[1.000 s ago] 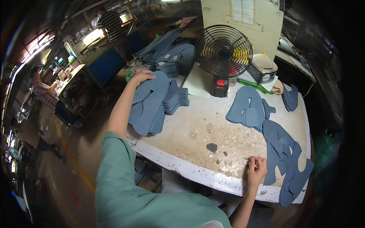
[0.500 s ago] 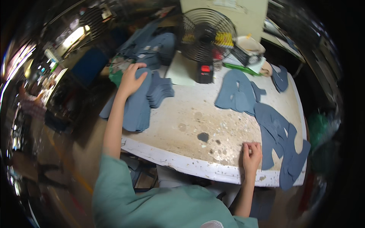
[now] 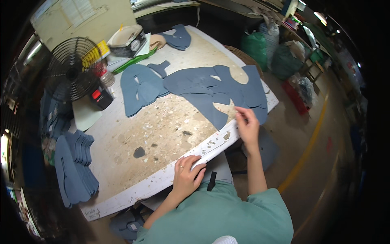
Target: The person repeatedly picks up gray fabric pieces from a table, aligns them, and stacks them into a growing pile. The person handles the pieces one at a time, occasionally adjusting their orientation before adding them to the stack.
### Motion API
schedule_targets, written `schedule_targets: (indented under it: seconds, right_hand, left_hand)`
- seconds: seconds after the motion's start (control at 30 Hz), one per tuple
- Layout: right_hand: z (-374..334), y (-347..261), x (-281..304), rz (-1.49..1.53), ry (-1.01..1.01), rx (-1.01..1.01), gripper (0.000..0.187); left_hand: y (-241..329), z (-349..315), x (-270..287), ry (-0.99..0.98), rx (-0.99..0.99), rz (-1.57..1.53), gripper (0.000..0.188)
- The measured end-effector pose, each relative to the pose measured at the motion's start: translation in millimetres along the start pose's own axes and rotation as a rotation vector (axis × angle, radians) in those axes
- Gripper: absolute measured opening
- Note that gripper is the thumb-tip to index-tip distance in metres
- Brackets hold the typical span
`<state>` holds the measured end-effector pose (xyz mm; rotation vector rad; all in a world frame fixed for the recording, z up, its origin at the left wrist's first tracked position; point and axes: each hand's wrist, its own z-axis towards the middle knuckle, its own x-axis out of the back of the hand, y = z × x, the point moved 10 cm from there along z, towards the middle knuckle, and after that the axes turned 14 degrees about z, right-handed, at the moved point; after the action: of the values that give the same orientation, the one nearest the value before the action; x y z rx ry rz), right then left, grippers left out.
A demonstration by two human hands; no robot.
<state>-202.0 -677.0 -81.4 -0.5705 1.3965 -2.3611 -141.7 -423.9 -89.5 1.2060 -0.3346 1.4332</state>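
The single head-worn fisheye view looks steeply down from above the person's green-shirted shoulders onto the speckled white worktable [image 3: 162, 134], close enough that both forearms rise from the lower edge, with the black wire-caged desk fan [image 3: 73, 69] at upper left and edges bending outward.

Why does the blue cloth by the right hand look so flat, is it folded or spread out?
Spread out. The blue cloth lies flat, its cut outline showing.

Pale rectangular notice board [image 3: 83, 18] with white sheets, upper left behind the fan; yellow label [image 3: 94, 56] with dark print on the fan's guard; small white label [image 3: 92, 212] at the table's near-left corner; tied green sacks [image 3: 266, 51] on the floor beyond the table's right edge.
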Motion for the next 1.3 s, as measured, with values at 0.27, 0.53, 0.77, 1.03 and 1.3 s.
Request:
schedule_targets:
  seconds: [0.27,0.53,0.77,1.03,1.3]
  right_hand:
    - [-33.8,79.9,112.3,0.094,0.369,-0.584,0.042]
    - [14.0,76.2,60.8,0.772,0.358,-0.321,0.043]
    - [19.3,94.8,50.1,0.845,0.463,-0.386,0.045]
    - [-26.7,35.8,-38.2,1.264,0.37,-0.459,0.072]
    - [-105.0,-50.1,-173.2,1.309,-0.571,-0.856,0.082]
  left_hand:
    - [-3.7,-9.2,-1.0,0.008,-0.032,0.019,0.015]
    - [-3.2,-8.9,2.5,0.01,-0.026,0.01,0.015]
    - [-4.5,-10.3,5.5,0.033,-0.013,-0.008,0.015]
    - [-12.0,-7.5,3.7,-0.019,0.036,-0.109,0.015]
    - [-77.1,-10.1,-8.8,0.095,0.601,-1.01,0.042]
